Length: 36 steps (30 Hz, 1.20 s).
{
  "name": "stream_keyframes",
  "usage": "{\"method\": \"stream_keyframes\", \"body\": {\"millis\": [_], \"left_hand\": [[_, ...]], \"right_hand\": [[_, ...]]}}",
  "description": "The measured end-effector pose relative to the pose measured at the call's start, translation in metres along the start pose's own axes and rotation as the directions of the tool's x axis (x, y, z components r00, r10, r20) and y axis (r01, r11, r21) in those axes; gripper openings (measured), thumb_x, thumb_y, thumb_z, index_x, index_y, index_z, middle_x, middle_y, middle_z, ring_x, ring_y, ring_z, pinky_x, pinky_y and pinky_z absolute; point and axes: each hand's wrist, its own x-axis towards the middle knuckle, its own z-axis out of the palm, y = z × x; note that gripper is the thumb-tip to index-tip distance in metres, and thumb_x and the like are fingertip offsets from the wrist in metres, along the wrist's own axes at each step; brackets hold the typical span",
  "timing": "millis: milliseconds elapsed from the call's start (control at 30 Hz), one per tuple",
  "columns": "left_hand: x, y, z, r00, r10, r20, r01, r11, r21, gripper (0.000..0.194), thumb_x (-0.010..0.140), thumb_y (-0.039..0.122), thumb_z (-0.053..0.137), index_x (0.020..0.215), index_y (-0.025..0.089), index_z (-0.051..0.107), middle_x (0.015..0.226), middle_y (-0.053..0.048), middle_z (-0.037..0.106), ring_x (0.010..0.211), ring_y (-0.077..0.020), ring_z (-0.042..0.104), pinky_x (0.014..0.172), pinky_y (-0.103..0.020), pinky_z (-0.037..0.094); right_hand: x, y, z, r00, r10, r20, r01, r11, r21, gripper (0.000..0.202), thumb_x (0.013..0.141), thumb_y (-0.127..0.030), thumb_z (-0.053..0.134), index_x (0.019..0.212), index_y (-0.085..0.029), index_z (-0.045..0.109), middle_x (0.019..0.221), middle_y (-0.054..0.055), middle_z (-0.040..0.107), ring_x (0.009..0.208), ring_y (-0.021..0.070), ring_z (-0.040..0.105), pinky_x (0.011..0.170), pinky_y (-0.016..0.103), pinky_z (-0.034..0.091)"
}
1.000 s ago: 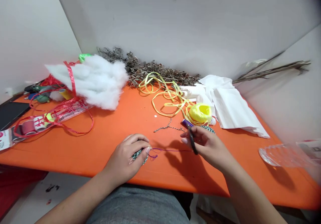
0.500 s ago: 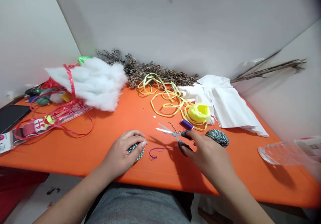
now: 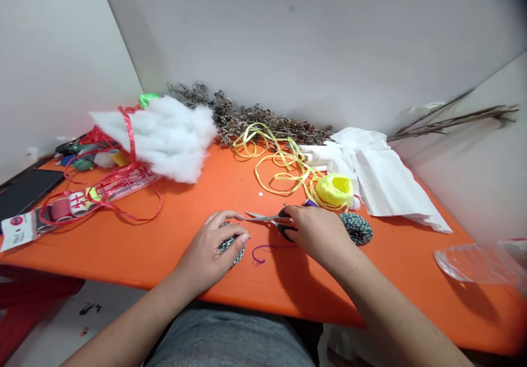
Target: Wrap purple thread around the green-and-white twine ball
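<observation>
Under the curled fingers of my left hand (image 3: 214,246) lies a green-and-white twisted cord bundle (image 3: 231,244), partly hidden by the palm. My right hand (image 3: 319,230) grips the black handles of a pair of scissors (image 3: 263,218). Their slim blades point left, slightly parted, with the tips close to my left fingers. Below the scissors, a purple thread (image 3: 258,254) curls on the orange table (image 3: 197,205). A ball of similar green-and-white cord (image 3: 358,229) sits just right of my right hand, which partly covers a purple thread spool (image 3: 310,203).
Yellow raffia ribbon (image 3: 335,190) loops across the table's middle. White stuffing (image 3: 173,136), red ribbon (image 3: 135,219) and packed thread spools (image 3: 61,209) lie left. Dried twigs (image 3: 267,120) line the wall. White cloth (image 3: 387,180) and a clear plastic container (image 3: 465,263) are on the right.
My right hand has lowered the scissors and brought them left toward my left hand; the blades have closed partway. My left hand stays on the cord bundle. The view has shifted slightly.
</observation>
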Motion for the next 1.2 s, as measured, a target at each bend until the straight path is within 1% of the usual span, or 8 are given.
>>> {"method": "stream_keyframes", "body": {"millis": [233,467,667,733,800,933,1067,1200], "left_hand": [[0.002,0.004,0.000,0.999,0.018,0.032,-0.018,1.000,-0.002,0.022,0.099,0.030,0.051,0.093,0.022,0.070,0.104,-0.006,0.069,0.098,-0.0184,0.065,0.088,-0.031,0.049],[0.007,0.009,-0.002,0.996,0.016,0.083,-0.019,0.999,0.035,0.023,0.099,0.030,0.049,0.092,0.022,0.070,0.100,-0.005,0.069,0.096,-0.0192,0.065,0.086,-0.031,0.049],[0.005,0.008,-0.002,0.994,0.025,0.102,-0.033,0.997,0.070,0.023,0.099,0.029,0.049,0.095,0.022,0.071,0.109,-0.006,0.070,0.100,-0.0191,0.065,0.088,-0.031,0.050],[0.006,0.009,-0.001,0.992,0.044,0.118,-0.055,0.994,0.092,0.024,0.099,0.029,0.049,0.095,0.022,0.072,0.112,-0.006,0.070,0.101,-0.0195,0.066,0.088,-0.031,0.050],[0.008,0.012,0.000,0.987,0.077,0.144,-0.095,0.988,0.122,0.025,0.099,0.029,0.048,0.096,0.022,0.072,0.111,-0.007,0.071,0.102,-0.0206,0.066,0.089,-0.033,0.051],[0.014,0.021,-0.003,0.973,0.090,0.212,-0.135,0.969,0.206,0.027,0.097,0.028,0.047,0.093,0.022,0.073,0.115,-0.008,0.072,0.104,-0.0251,0.068,0.088,-0.038,0.053],[0.021,0.029,-0.015,0.938,0.059,0.342,-0.126,0.976,0.175,0.026,0.095,0.027,0.051,0.085,0.025,0.075,0.127,-0.007,0.071,0.116,-0.0274,0.068,0.088,-0.036,0.054],[0.026,0.033,-0.020,0.914,0.044,0.404,-0.050,0.999,0.003,0.022,0.093,0.025,0.056,0.084,0.027,0.076,0.112,-0.006,0.076,0.131,-0.0263,0.059,0.098,-0.037,0.052]], "right_hand": [[0.013,-0.001,-0.004,0.998,0.003,0.069,-0.002,1.000,-0.023,0.016,0.082,-0.025,0.070,0.095,-0.016,0.075,0.089,0.014,0.078,0.083,0.0327,0.075,0.060,0.032,0.046],[0.024,0.007,-0.011,0.992,-0.091,0.083,0.087,0.995,0.048,0.023,0.077,-0.019,0.076,0.100,-0.019,0.077,0.090,0.013,0.079,0.082,0.0310,0.074,0.059,0.030,0.044],[-0.011,0.005,0.003,0.987,-0.128,-0.094,0.141,0.979,0.148,0.024,0.098,-0.018,0.052,0.116,-0.019,0.068,0.109,0.011,0.073,0.098,0.0254,0.069,0.073,0.030,0.047],[-0.026,0.002,0.019,0.963,-0.238,-0.131,0.266,0.921,0.285,0.019,0.096,-0.014,0.054,0.107,-0.020,0.069,0.107,0.008,0.072,0.095,0.0230,0.068,0.076,0.030,0.048],[-0.035,-0.001,0.036,0.966,-0.212,-0.148,0.249,0.919,0.307,0.017,0.092,-0.011,0.059,0.105,-0.017,0.068,0.108,0.011,0.070,0.098,0.0260,0.065,0.080,0.034,0.048],[-0.041,-0.004,0.056,0.963,-0.174,-0.205,0.234,0.918,0.319,0.019,0.096,-0.007,0.049,0.089,-0.016,0.065,0.097,0.010,0.068,0.091,0.0253,0.060,0.080,0.035,0.046],[-0.043,0.001,0.048,0.945,-0.195,-0.261,0.293,0.860,0.417,0.020,0.097,-0.006,0.044,0.090,-0.018,0.058,0.095,0.010,0.066,0.090,0.0245,0.058,0.080,0.036,0.046],[-0.051,0.007,0.030,0.940,-0.182,-0.289,0.326,0.733,0.597,0.015,0.101,-0.013,0.041,0.096,-0.020,0.053,0.096,0.007,0.064,0.090,0.0218,0.059,0.082,0.035,0.047]]}}
